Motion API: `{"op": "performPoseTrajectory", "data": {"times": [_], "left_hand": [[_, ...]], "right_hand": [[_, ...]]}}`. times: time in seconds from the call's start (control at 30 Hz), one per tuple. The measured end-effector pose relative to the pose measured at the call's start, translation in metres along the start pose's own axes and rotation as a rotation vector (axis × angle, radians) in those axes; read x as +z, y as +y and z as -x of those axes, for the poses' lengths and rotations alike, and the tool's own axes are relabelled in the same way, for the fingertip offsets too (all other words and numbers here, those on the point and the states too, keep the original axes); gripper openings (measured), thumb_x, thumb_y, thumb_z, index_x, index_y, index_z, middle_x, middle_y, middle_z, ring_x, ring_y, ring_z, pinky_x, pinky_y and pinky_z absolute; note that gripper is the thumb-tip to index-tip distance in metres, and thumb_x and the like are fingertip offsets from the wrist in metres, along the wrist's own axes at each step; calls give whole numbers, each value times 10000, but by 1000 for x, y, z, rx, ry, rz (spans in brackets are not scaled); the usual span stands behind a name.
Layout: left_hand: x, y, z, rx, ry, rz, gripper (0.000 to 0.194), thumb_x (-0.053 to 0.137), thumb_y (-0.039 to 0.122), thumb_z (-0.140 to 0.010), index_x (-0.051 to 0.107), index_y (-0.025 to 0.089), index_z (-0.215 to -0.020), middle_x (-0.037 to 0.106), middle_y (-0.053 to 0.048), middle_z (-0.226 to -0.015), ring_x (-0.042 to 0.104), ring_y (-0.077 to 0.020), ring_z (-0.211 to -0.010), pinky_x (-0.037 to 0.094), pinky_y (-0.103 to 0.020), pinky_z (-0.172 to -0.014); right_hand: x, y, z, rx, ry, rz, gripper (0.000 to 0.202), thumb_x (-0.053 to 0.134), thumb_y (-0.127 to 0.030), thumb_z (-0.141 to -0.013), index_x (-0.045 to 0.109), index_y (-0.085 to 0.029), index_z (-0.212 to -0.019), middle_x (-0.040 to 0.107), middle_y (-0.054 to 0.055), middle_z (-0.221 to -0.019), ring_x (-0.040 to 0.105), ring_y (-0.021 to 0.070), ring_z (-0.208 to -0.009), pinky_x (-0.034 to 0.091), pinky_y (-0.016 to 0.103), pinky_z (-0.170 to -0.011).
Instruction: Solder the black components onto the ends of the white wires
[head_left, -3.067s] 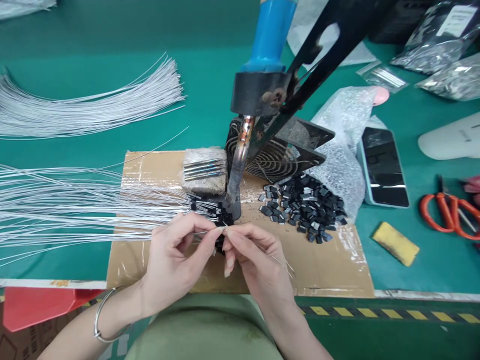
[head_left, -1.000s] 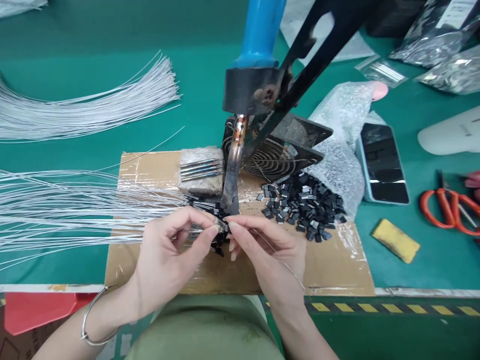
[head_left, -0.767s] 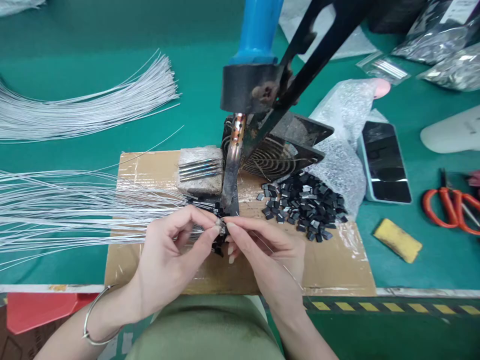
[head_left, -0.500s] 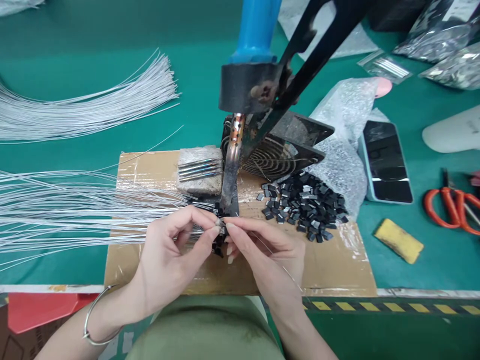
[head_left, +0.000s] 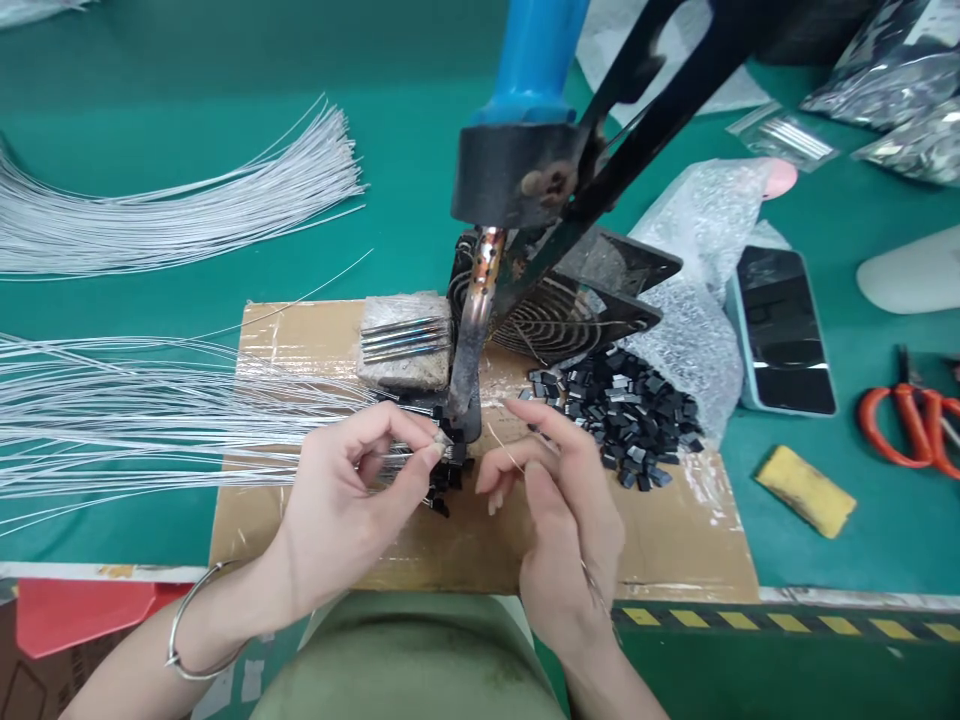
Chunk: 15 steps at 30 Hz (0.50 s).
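My left hand [head_left: 360, 500] is closed in a pinch at the ends of the thin white wires [head_left: 300, 430], close below the soldering iron's tip. Small black pieces cluster just past its fingertips; the pinched wire end is mostly hidden. My right hand [head_left: 570, 510] is apart from it, to the right, with a thin strand of solder wire [head_left: 504, 447] held between its fingers and the index finger raised. Above both hands, the soldering iron [head_left: 480, 300] hangs tip-down from a black stand. A pile of small black pieces [head_left: 630, 410] lies beyond my right hand.
Under the work lies a cardboard sheet [head_left: 690, 540]. Behind the iron stands a black fan [head_left: 555, 310]. Metal rods [head_left: 405, 340] rest on a wrapped block. To the right are a phone [head_left: 784, 330], a yellow sponge [head_left: 806, 490] and red-handled pliers [head_left: 904, 425]. Another wire bundle [head_left: 225, 215] lies upper left.
My right hand has drawn back to the right from the left fingertips, taking the solder wire along, and its index finger has lifted. My left hand stays pinched by the wire ends.
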<state>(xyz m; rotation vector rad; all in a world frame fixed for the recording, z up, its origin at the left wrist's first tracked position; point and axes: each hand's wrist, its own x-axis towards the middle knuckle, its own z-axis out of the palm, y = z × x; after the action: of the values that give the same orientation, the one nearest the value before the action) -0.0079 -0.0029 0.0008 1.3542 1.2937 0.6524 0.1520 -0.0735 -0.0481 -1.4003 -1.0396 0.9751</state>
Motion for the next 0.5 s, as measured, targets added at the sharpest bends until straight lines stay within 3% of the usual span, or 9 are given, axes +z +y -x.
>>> {"op": "performPoseTrajectory", "data": {"times": [0.07,0.13,0.23,0.37,0.43,0.5], "left_hand": [[0,1,-2,7,4,-6,126,686,181,-897,704,169,-773,781,-59,-881,723,-175,-797,461,-252,-599],[1,1,-3,11,14,-18,129,686,180,-896,699,170,-768,778,-56,-880,714,-168,-786,442,-248,-584],[2,0,-5,8,22,-24,123,692,172,-891,700,171,-769,778,-51,-886,703,-162,-803,438,-240,-594],[2,0,-7,3,24,-9,109,693,173,-884,698,170,-775,764,-40,-873,677,-147,-770,441,-241,-606],[2,2,-8,-6,26,-9,108,693,181,-884,695,168,-776,756,-37,-868,664,-141,-745,435,-245,-598],[2,3,-9,-12,29,-10,111,696,187,-881,691,166,-772,753,-37,-872,657,-140,-735,433,-247,-596]], "right_hand": [[-3,-1,0,-12,31,30,281,427,-213,-1095,578,-302,-1314,646,-50,-765,561,144,-667,445,285,-644],[-6,-2,-1,-23,52,66,152,455,-193,-1074,582,-266,-1034,569,-52,-741,510,136,-654,402,280,-621],[-9,-6,-4,-54,47,121,281,463,-158,-1056,454,-228,-784,486,-35,-774,467,128,-672,378,283,-623],[-7,-11,-6,-115,2,63,205,556,-124,-1014,554,-222,-834,672,31,-1090,660,182,-997,529,332,-880],[-5,-12,-6,-108,-8,-15,172,609,-99,-985,595,-225,-869,708,57,-1249,687,228,-1174,540,399,-1029],[-2,-13,-6,-91,-10,-62,185,635,-69,-967,611,-230,-880,744,54,-1275,711,221,-1204,542,394,-1075]]}}
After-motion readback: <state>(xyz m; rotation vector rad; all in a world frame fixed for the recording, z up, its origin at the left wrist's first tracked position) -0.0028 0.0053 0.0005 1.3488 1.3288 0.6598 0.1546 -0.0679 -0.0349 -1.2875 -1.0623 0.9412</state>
